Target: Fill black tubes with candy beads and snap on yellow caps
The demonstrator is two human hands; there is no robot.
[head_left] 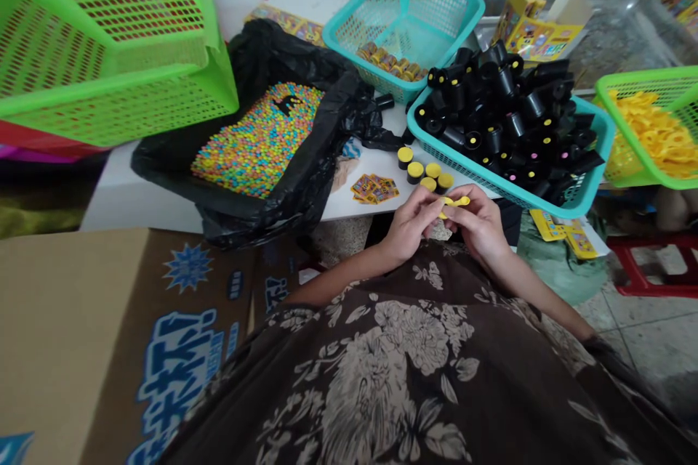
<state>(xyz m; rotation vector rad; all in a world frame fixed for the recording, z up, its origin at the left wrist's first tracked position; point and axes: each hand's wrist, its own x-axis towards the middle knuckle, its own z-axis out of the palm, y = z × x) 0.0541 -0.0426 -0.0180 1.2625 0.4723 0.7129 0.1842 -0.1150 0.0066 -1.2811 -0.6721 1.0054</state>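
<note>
Near the table's front edge, my left hand (410,225) and my right hand (480,225) are close together in front of my body. The fingers of both are closed on a small yellow plastic piece (461,200) with a rounded end; part of it is hidden by the fingers. Just beyond my hands stand several black cups with yellow tops (415,170). Small printed yellow packets (375,189) lie to the left of them. A teal basket (504,192) heaped with black plastic cups (507,80) sits beyond my right hand.
A black plastic bag (294,214) holds multicoloured candy beads (256,142). One green basket (212,80) rises at the left; another green basket (648,167) holds yellow plastic pieces (657,131). A teal basket (338,36) stands behind. Cardboard box (70,320) lower left, red stool (638,269) right.
</note>
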